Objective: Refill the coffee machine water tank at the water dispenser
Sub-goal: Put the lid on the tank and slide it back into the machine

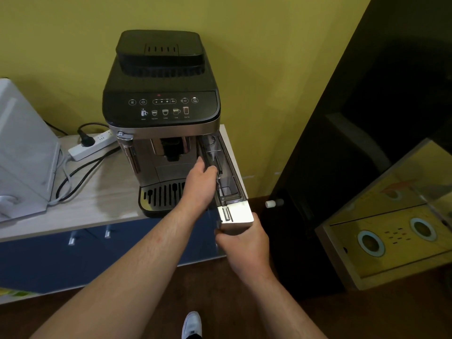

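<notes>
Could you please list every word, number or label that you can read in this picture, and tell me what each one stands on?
"x2": on a round button of the coffee machine, on its control panel.
Captions under the five drink icons on the same panel: too small and blurred to read.
No legible text on the water tank or the power strip.

water tank [228,182] rear hidden, shoe [192,324] cropped
</notes>
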`<state>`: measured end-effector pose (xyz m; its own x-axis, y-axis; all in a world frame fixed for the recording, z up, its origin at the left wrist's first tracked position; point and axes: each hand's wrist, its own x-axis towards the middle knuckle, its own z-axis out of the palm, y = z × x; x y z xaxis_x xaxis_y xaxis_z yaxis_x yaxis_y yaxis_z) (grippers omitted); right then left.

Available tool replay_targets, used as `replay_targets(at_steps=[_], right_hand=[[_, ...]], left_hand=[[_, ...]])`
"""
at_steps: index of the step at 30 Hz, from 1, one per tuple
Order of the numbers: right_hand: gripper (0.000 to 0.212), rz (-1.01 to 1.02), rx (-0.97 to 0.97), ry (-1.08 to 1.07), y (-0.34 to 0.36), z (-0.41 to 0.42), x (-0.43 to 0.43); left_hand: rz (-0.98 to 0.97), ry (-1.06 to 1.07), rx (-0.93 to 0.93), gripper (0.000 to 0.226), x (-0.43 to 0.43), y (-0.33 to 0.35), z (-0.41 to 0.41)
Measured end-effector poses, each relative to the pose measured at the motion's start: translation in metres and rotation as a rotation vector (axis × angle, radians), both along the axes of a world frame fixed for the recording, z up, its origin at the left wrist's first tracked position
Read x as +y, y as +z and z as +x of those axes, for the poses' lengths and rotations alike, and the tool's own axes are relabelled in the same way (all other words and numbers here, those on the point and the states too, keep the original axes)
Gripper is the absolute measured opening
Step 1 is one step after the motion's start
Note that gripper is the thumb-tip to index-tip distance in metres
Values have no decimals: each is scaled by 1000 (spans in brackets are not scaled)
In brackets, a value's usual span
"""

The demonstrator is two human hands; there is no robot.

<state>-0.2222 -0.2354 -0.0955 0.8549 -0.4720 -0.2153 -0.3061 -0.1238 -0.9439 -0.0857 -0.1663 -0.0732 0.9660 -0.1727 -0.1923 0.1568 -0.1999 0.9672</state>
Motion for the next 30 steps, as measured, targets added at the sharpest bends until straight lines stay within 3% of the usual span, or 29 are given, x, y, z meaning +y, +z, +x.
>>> replay_targets(at_steps=[8,13,16,22,30], right_hand=[[55,5,-39,-6,-4,2,10],[53,33,-35,24,-2,3,8],[53,32,12,87,-1,5,0],[52,-52,145,430,24,12,-32],[47,-21,336,699,40,40,-57]], left_hand=[[-50,31,-19,29,4,3,4],[-349,120,236,34,20,-9,-28],[-208,71,146,30,35,-29,-73],[127,-174,-4,98,42,-47,-108],[95,66,26,112,27,-48,-112]])
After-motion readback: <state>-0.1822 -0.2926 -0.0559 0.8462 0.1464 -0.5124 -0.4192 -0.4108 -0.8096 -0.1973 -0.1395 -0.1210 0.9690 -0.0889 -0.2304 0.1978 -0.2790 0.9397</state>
